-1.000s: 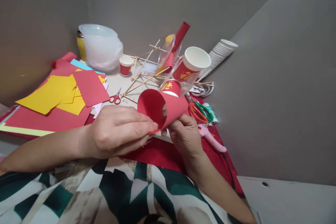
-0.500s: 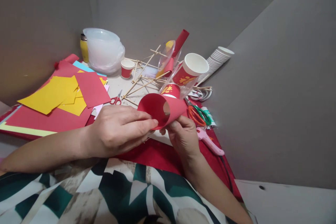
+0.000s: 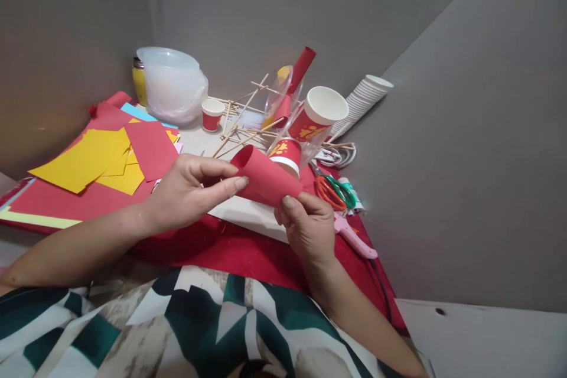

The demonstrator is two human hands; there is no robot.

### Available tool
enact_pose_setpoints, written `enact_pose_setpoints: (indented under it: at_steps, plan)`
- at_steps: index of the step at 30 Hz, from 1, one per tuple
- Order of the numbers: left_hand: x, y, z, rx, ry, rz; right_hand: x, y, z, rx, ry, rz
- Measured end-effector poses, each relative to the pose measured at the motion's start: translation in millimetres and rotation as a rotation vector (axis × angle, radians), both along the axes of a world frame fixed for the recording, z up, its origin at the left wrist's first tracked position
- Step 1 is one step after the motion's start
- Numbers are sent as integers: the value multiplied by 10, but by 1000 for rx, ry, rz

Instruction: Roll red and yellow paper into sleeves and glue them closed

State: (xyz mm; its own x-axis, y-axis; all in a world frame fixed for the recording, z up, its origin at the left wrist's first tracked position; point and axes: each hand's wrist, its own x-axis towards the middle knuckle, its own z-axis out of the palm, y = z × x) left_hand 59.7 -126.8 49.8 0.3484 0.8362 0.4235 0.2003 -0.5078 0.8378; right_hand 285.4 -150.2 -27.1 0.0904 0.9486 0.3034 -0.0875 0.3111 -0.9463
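Observation:
A sheet of red paper rolled into a tube [image 3: 270, 180] is held between my two hands above the front of the table. At its left open end, my left hand [image 3: 190, 192] pinches the rim between thumb and fingers. My right hand [image 3: 310, 227] grips the lower right end, thumb on the outside; its other fingers are partly hidden. Just behind the tube, a red-and-white paper cup [image 3: 286, 153] and a larger tilted paper cup [image 3: 316, 115] rest by clear plastic pieces. A frame of thin wooden sticks [image 3: 241, 139] stands behind it.
Yellow paper pieces [image 3: 95, 153] and red paper [image 3: 153, 150] are piled at left. Plastic tubs [image 3: 170, 85], a small cup [image 3: 212, 115] and stacked white cups [image 3: 365, 100] stand at the back. Orange-and-green-handled scissors [image 3: 341, 192] and a pink-handled tool [image 3: 357, 239] lie at right.
The tube has turned from showing its wide open end to lying more side-on, and it looks narrower. My left hand has shifted up and slightly left along the rim.

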Motion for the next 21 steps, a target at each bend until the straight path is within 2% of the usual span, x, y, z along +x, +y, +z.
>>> enact_pose_setpoints:
  at_steps: [5,10,17,21]
  plan:
    - [48,84,79,-196,-91,-58,-13,1,15,19,-87,-83]
    - [61,175,40,-299,-135,-52,-22,17,54,66,-120,-98]
    - [59,229,-10,-302,-141,-52,-50,6,101,76,-150,-142]
    - [42,224,-10,-191,-116,-66,-71,-33,158,112,-216,-175]
